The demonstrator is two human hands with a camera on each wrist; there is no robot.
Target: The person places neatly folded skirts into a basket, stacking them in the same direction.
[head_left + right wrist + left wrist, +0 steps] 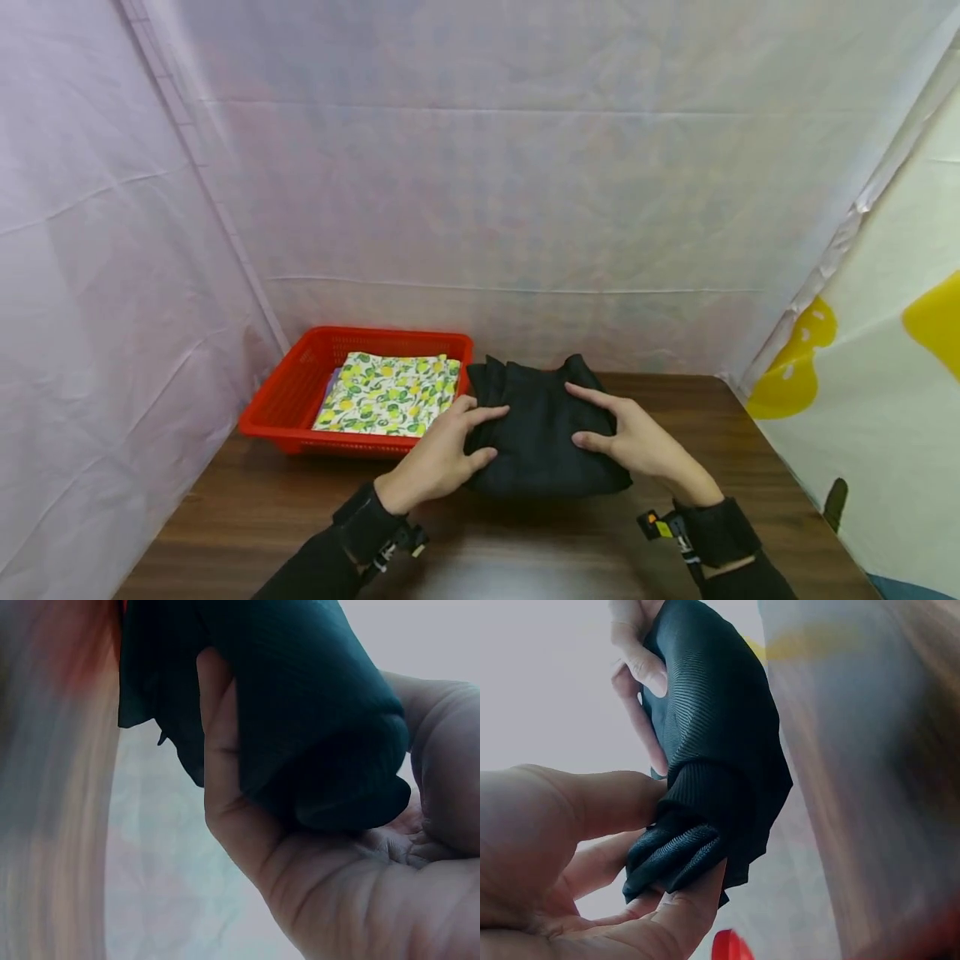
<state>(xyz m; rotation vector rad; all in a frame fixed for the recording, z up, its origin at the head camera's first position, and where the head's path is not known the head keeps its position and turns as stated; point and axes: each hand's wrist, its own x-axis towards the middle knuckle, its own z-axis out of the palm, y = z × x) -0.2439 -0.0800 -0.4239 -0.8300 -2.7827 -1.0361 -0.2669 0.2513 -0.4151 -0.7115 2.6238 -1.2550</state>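
Note:
A folded black cloth (543, 433) is held up just above the table, between both hands. My left hand (442, 454) grips its left edge, thumb on top and fingers partly beneath; the left wrist view shows the folded layers of the cloth (720, 712) pinched there. On the opposite side my right hand (637, 437) holds the right edge, and in the right wrist view its fingers wrap around the rolled end of the cloth (315, 727). To the left, a folded lemon-print cloth (390, 392) lies in a red plastic basket (281, 408).
Under the hands is a dark brown wooden table (510, 550). White fabric walls (480, 192) rise behind and at the sides, close to the table's edges. A bit of purple cloth (331, 382) shows beneath the lemon-print cloth.

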